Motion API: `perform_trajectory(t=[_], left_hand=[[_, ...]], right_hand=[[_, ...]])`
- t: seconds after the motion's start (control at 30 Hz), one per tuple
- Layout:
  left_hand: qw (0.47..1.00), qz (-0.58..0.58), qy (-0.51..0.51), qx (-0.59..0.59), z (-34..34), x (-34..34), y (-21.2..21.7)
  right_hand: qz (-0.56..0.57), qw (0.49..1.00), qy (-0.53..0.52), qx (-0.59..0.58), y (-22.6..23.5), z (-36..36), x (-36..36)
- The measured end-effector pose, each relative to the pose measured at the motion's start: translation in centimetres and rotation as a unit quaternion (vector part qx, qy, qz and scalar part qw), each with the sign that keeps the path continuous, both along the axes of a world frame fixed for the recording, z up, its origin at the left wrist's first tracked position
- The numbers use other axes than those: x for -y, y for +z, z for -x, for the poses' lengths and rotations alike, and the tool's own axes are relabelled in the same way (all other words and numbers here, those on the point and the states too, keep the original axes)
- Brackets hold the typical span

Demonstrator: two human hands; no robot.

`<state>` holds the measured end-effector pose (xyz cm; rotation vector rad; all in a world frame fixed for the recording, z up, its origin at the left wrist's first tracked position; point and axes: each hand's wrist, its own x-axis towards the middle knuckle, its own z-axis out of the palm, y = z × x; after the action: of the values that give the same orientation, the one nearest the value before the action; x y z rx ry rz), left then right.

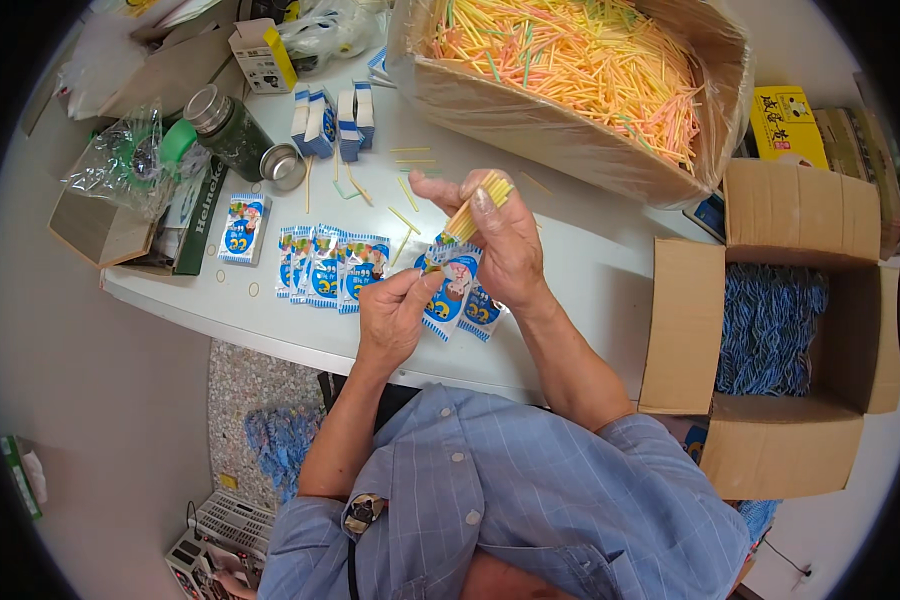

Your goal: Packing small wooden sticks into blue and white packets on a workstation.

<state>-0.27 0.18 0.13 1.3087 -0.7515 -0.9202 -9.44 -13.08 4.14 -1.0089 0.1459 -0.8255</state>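
Note:
My right hand (508,240) is closed around a bundle of thin pale-yellow sticks (462,224), its thumb and fingers wrapped about them. Just below, a blue and white printed packet (453,285) hangs at the lower end of the bundle; whether the sticks reach inside it I cannot tell. Thumb and fingertips of my left hand (394,318) pinch the packet's left edge. Another such packet (482,313) lies partly behind it on the table. To the left, several overlapping packets (364,262) lie in a row.
A plastic-lined carton (570,112) full of coloured sticks stands at the back. On the right is an open cardboard box (685,330) of dark blue strands. Loose sticks (403,222), bundled packet stacks (315,122), a single packet (242,230) and a dark flask (232,135) occupy the white table (580,300).

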Motion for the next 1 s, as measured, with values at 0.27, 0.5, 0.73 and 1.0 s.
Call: perform_trajectory(t=[0.27, 0.5, 0.73, 1.0], left_hand=[[0.999, 0.011, 0.048, -0.002, 0.2, -0.5, -0.8], [0.996, 0.021, 0.064, -0.057, 1.7, -1.0, -2.2], [0.993, 0.029, 0.109, -0.043, 1.1, -2.2, -3.1], [0.978, 0.051, 0.185, -0.080, 0.2, -2.2, -3.5]], right_hand=[[0.074, 0.990, 0.056, -0.106, -1.3, 1.2, -1.0], [-0.087, 0.986, 0.085, -0.112, -2.5, 2.7, -0.9], [0.161, 0.933, 0.106, -0.305, -1.0, 2.6, -2.5], [0.465, 0.620, -0.172, -0.609, -3.1, 5.2, 5.8]])
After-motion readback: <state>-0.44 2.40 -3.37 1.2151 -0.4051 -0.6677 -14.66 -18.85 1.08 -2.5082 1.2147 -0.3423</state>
